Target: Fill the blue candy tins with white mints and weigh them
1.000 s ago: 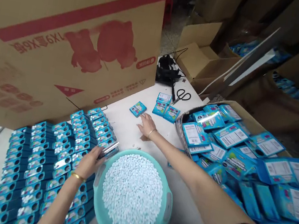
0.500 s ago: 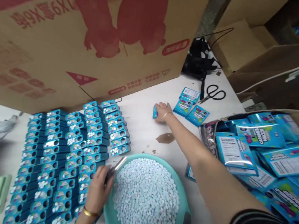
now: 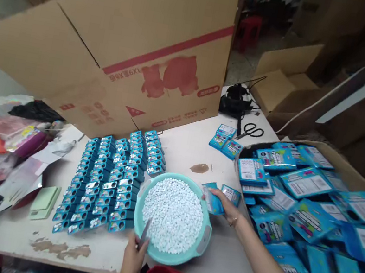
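Observation:
My left hand [image 3: 133, 256] is closed around a tool with a narrow, shiny metal blade [image 3: 146, 229], whose exact kind I cannot make out. The blade points over the left rim of a turquoise basin [image 3: 166, 259]. Small pale, rounded candies [image 3: 174, 215] fill much of that basin. At the basin's right rim, my right hand [image 3: 227, 205] grips a blue candy packet [image 3: 214, 204]. Another blue packet [image 3: 230, 194] lies just behind this hand. Left of the basin stand rows of blue boxes [image 3: 126, 204] with round holes, several with white candies on them.
A big carton [image 3: 173, 106] borders the table's back. Three blue packets [image 3: 224, 139] and black scissors [image 3: 250, 130] lie at the far right. An open box of blue packets [image 3: 301, 181] is on the right. A pale green scale [image 3: 44, 203] sits left, near piled wrappers [image 3: 27, 133].
My right hand has come back from a small blue item on the far table to the basin's right rim, now with a blue packet. My left hand still holds the bladed tool. The view has widened.

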